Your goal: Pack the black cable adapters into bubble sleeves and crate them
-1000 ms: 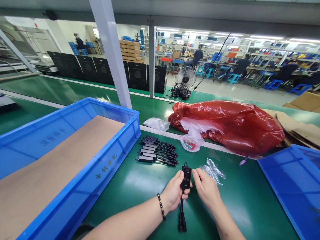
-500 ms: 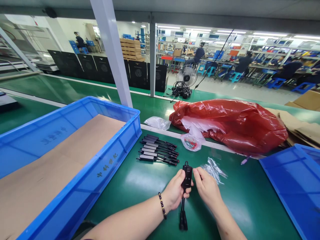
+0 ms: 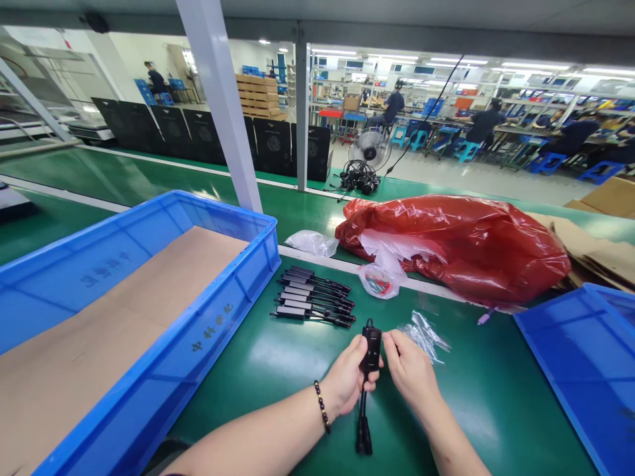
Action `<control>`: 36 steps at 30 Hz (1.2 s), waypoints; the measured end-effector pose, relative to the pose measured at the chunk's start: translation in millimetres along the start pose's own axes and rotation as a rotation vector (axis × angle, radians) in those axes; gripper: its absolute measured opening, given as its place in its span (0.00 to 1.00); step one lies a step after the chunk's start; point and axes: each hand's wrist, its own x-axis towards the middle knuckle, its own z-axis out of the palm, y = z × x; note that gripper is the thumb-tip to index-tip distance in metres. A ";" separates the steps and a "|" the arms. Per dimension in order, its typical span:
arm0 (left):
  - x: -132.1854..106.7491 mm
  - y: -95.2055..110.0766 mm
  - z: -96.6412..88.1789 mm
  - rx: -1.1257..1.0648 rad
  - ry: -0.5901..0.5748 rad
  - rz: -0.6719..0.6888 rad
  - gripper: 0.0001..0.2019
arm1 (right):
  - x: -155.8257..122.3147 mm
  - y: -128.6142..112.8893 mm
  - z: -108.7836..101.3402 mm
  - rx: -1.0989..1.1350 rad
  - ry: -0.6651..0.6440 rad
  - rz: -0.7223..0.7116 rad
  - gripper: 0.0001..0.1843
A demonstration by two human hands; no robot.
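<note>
The black module [image 3: 372, 350] sits in the left hand [image 3: 347, 377], above the near part of the green surface [image 3: 268, 367]; its long axis runs away from the person, with the loop at the far end and the two leads [image 3: 364, 433] hanging back toward the near edge. The left grip is closed round the body, thumb along its left side and fingers beneath. The right hand [image 3: 413, 370] is just beside the module's right edge, thumb and forefinger drawn together near the upper half; whether that grip pinches something small, I cannot tell. Beyond and to the left lies a row of similar modules [image 3: 297, 297], their leads pointing rightward, across the held module's axis. Clear plastic strips [image 3: 424, 337] lie just past the right hand, and a clear bag with red bits [image 3: 380, 284] rests farther off, in front of the large red bag [image 3: 466, 244]. A blue tray [image 3: 233, 307] bounds the left and a blue bin [image 3: 575, 350] the right; nothing visible stands between the right fingertips and the module.
</note>
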 end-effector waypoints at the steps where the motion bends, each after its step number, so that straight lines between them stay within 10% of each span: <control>1: 0.0 0.1 0.0 -0.002 -0.001 0.001 0.24 | -0.2 0.1 0.4 0.003 0.001 0.002 0.21; 20: 2.4 -1.8 -3.3 -0.035 0.009 -0.014 0.22 | 2.4 5.1 -18.2 0.266 -0.114 0.044 0.24; 29: -4.3 3.7 3.9 0.035 0.002 0.023 0.17 | 29.9 58.4 -25.5 -0.498 -0.347 0.298 0.15; 36: -4.1 4.7 5.5 0.047 0.018 0.039 0.13 | 88.1 57.8 -37.2 -0.529 -0.107 0.260 0.11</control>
